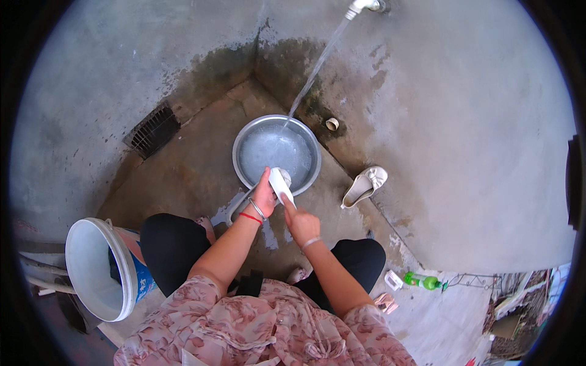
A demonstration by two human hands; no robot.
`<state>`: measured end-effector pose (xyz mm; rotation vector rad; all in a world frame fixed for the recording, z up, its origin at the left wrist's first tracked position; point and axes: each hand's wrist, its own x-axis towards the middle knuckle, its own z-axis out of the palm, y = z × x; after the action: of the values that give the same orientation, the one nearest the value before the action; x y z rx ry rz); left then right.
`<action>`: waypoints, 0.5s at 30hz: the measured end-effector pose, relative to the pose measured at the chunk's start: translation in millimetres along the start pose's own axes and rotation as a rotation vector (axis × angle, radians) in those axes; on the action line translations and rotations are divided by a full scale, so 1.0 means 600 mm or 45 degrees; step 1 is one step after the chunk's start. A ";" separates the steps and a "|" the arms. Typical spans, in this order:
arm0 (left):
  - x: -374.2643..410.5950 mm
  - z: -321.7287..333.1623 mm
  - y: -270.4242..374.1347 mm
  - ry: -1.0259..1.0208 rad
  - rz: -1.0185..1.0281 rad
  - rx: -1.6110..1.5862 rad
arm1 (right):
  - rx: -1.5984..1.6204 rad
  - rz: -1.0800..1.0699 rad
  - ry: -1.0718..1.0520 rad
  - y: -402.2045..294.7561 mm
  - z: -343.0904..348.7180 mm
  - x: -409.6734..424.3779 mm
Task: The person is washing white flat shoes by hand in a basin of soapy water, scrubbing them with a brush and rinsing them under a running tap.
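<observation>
In front of me, a round metal basin [315,176] with a long handle sits on the wet concrete floor, and water runs into it. Over its near rim, my left hand [264,194] supports a pale rounded thing [286,175], which looks like a shoe but is mostly hidden. My right hand [303,225] grips a white brush [280,183] by its narrow end, with the index finger stretched along it. The brush's broad back faces up and lies against the pale thing; its bristles are out of sight.
A water stream [316,68] falls from a white tap [361,7]. One white bow-trimmed flat shoe [364,186] leans by the right wall. A drain grate [155,128] is at left, near a white plastic bucket [94,270]. A green bottle [422,281] lies at lower right.
</observation>
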<state>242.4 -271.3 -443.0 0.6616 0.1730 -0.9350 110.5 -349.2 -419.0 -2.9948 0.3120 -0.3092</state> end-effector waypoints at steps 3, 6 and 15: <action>0.002 0.009 -0.013 0.055 -0.082 -0.123 | -0.007 0.043 -0.082 -0.005 0.020 0.042; 0.002 0.003 0.027 0.017 -0.002 -0.073 | -0.032 0.047 -0.147 0.009 -0.007 0.003; 0.003 -0.025 0.042 0.014 -0.031 -0.093 | 0.441 0.405 0.194 0.092 -0.127 0.074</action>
<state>265.7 -253.1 -444.5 0.5981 0.2245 -0.9445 126.0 -419.5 -343.7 -2.5378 0.6655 -0.4995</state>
